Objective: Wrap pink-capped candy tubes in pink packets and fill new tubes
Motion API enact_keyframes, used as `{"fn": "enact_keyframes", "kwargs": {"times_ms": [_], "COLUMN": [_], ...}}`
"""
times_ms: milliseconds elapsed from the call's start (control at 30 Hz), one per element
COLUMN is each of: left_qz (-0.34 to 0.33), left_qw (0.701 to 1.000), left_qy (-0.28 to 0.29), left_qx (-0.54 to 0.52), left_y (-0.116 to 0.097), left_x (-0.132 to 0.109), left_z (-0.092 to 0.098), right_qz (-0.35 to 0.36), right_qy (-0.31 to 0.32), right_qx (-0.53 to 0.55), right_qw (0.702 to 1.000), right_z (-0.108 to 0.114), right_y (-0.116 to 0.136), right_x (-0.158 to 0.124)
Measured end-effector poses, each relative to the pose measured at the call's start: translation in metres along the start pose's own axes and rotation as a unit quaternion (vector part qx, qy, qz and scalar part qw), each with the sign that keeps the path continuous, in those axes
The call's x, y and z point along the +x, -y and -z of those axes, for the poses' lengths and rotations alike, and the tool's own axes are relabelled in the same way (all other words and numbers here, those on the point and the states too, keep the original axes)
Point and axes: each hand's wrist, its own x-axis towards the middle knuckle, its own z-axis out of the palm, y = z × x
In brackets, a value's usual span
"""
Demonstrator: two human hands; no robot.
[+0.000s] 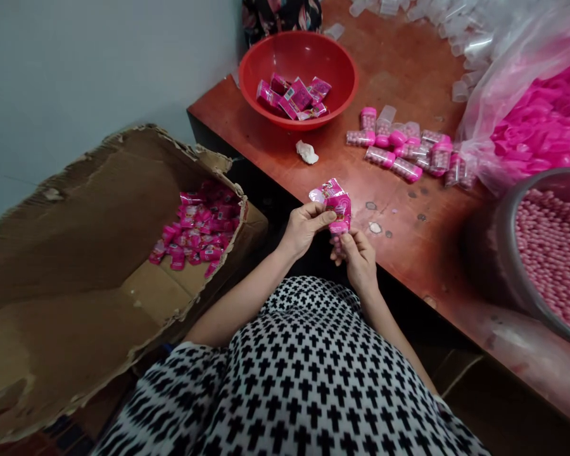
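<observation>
My left hand [306,227] and my right hand [358,256] meet over my lap at the near edge of the red-brown table [408,209]. Both are closed on a small pink printed packet [336,204]. The left thumb and fingers pinch its upper part. The right fingers grip its lower end, where a pink-capped little tube [338,229] shows. My lap is covered by black-and-white patterned cloth.
A torn cardboard box [76,253] at my left holds several pink packets [197,228]. A red bowl [298,57] with more packets, loose filled tubes [403,152], a crumpled white scrap [306,152], a bag of pink caps [546,120], empty clear tubes [460,31] and a metal bowl of pink candy balls [551,253] are on the table.
</observation>
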Motion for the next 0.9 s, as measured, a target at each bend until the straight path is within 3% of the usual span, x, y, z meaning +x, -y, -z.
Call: {"fn": "enact_keyframes", "kwargs": {"times_ms": [133,233,433,567,700,767,900], "left_qz": [-0.132,-0.155,-0.032,0.063,0.136,0.127,0.005], "left_qw": [0.972,0.954,0.997,0.997,0.99,0.991,1.0], "left_qy": [-0.012,0.01,0.026,0.016,0.013,0.021,0.017], "left_qx": [0.193,0.257,0.07,-0.049,-0.045,-0.02,-0.007], "left_y": [-0.006,-0.012,-0.006,-0.001,-0.003,-0.002,0.003], "left_x": [0.0,-0.001,0.003,0.004,-0.003,-0.006,0.002], "left_z": [0.005,0.008,0.011,0.008,-0.004,-0.01,-0.012], "right_qz": [-0.02,-0.073,-0.095,-0.128,-0.174,-0.171,-0.133], "right_qy": [0.005,0.025,0.057,0.058,0.107,0.103,0.09], "right_qx": [0.0,0.059,0.129,0.159,0.151,0.141,0.104], "right_qw": [1.0,0.995,0.985,0.977,0.967,0.97,0.982], "right_z": [-0.001,-0.002,-0.002,-0.004,-0.011,-0.013,-0.009], "right_y": [0.002,0.002,0.003,0.003,-0.002,-0.006,-0.009], "right_x": [-0.001,-0.003,-0.002,-0.001,-0.005,-0.005,0.003]}}
